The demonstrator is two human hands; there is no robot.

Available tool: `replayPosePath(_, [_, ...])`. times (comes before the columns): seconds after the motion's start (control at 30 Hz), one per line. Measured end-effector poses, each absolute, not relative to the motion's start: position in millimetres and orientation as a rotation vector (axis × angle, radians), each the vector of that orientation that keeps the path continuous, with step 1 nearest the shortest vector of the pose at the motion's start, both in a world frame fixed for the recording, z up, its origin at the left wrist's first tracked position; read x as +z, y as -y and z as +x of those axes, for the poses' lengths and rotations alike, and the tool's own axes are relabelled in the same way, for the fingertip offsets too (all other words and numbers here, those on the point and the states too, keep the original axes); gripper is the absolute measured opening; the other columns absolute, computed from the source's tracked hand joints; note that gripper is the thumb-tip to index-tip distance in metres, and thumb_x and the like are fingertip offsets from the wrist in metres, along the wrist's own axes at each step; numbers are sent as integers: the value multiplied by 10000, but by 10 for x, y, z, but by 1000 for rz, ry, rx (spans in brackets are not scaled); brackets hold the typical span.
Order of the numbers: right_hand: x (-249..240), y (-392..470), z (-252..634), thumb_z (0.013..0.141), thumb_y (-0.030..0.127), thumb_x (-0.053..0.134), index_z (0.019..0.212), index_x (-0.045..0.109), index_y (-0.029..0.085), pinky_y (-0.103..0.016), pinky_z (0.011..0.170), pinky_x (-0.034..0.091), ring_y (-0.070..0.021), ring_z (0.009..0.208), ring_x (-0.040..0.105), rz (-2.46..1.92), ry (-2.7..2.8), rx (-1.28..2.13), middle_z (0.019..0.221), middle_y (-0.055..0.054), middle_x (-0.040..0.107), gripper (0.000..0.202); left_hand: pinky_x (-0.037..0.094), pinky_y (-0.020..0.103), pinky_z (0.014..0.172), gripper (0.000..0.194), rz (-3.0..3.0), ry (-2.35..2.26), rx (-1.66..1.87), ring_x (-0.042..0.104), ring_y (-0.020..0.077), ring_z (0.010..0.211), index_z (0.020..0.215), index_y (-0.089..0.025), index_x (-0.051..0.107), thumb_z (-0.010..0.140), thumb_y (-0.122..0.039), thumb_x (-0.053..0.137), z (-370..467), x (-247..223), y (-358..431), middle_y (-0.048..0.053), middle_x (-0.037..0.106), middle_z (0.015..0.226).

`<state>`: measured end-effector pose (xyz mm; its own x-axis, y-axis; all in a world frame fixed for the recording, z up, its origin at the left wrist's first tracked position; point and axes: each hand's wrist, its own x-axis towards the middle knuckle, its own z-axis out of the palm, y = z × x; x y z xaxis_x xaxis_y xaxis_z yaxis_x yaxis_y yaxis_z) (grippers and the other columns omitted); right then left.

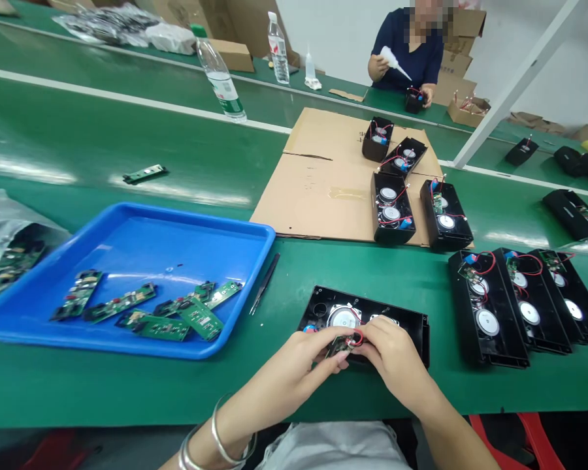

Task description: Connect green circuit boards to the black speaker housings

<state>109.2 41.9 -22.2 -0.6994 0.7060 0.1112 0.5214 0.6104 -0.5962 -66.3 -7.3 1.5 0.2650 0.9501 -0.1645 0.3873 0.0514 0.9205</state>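
Observation:
Between both hands, just above a black speaker housing [406, 326], is a small green circuit board [337, 346]. My left hand [310, 358] pinches the board between thumb and fingers. Close against it, my right hand [388, 346] has its fingertips closed on a red wire [357, 338] at the board's end. The wire's tip is hidden by the fingers. Inside the housing a round silver speaker [343, 317] shows, and a second one is partly covered by my right hand. A blue part [310, 328] peeks out beside my left hand.
To the left a blue tray [142, 225] holds several circuit boards [159, 326], with tweezers [264, 284] beside it. Several wired speaker housings [490, 320] stand at right, others on cardboard [318, 179]. Bottles [220, 81] stand behind. Across the bench a person [406, 49] holds a white squeeze bottle.

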Motion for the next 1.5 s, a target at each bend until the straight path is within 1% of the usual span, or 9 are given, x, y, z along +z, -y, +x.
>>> replayPosePath(0.2, [-174, -402, 1057, 881, 202, 514, 960, 614, 177, -244, 602, 479, -135, 695, 559, -1064, 2293, 927, 886, -48, 575, 131, 542, 236, 673, 335, 1348, -1451, 737, 708, 175, 755, 1126, -211, 572, 852, -335, 424, -649, 17, 198, 3, 752, 787])
replayPosePath(0.33, [-160, -446, 976, 907, 191, 421, 1108, 583, 174, -290, 755, 504, -177, 895, 600, -1200, 2139, 928, 1072, -85, 602, 259, 542, 242, 567, 337, 1281, -1616, 678, 710, 199, 655, 1068, -213, 591, 839, -379, 407, -670, 66, 245, 2, 747, 700])
replayPosePath(0.43, [-179, -488, 904, 897, 160, 399, 1002, 642, 160, -317, 780, 499, -198, 886, 617, -1182, 2143, 922, 982, -86, 659, 265, 542, 252, 556, 350, 1281, -1678, 705, 705, 201, 627, 1066, -204, 584, 833, -385, 396, -655, 85, 221, 22, 753, 761])
replayPosePath(0.57, [-147, -505, 1031, 873, 164, 477, 844, 664, 187, -240, 683, 501, -146, 744, 622, -1165, 2042, 1027, 823, -31, 670, 191, 537, 255, 542, 336, 1317, -1720, 768, 703, 203, 628, 1075, -209, 588, 843, -368, 404, -600, 70, 182, 23, 745, 744])
replayPosePath(0.73, [-157, -388, 1292, 844, 154, 519, 814, 628, 185, -208, 590, 486, -126, 691, 600, -1119, 1989, 961, 815, -28, 642, 117, 531, 251, 524, 320, 1345, -1727, 804, 699, 202, 613, 1063, -215, 609, 847, -359, 421, -519, 16, 134, 0, 712, 634])
replayPosePath(0.9, [-274, -271, 1191, 908, 127, 404, 890, 603, 147, -273, 651, 483, -157, 724, 570, -1007, 2185, 576, 796, -62, 613, 201, 529, 245, 527, 323, 1404, -1723, 821, 691, 190, 602, 1063, -218, 607, 848, -371, 421, -454, -40, 89, -9, 698, 612])
replayPosePath(1.03, [-329, -278, 1098, 928, 122, 366, 841, 599, 131, -284, 604, 451, -167, 673, 535, -1017, 2309, 328, 744, -64, 587, 249, 526, 247, 545, 341, 1467, -1722, 809, 687, 185, 616, 1080, -197, 591, 849, -375, 413, -447, -51, 99, 7, 718, 690])
replayPosePath(1.37, [-332, -286, 1067, 929, 132, 358, 711, 571, 153, -279, 554, 387, -161, 617, 486, -1048, 2409, 278, 675, -39, 550, 305, 508, 222, 521, 322, 1584, -1652, 845, 677, 163, 602, 1104, -184, 571, 869, -334, 411, -430, -42, 110, 14, 735, 758])
replayPosePath(1.5, [-348, -256, 1038, 928, 125, 339, 753, 572, 147, -280, 576, 408, -164, 641, 503, -1088, 2326, 343, 703, -49, 563, 292, 535, 228, 596, 294, 1593, -1628, 896, 695, 166, 658, 1094, -205, 570, 868, -320, 420, -422, -33, 106, 11, 744, 807])
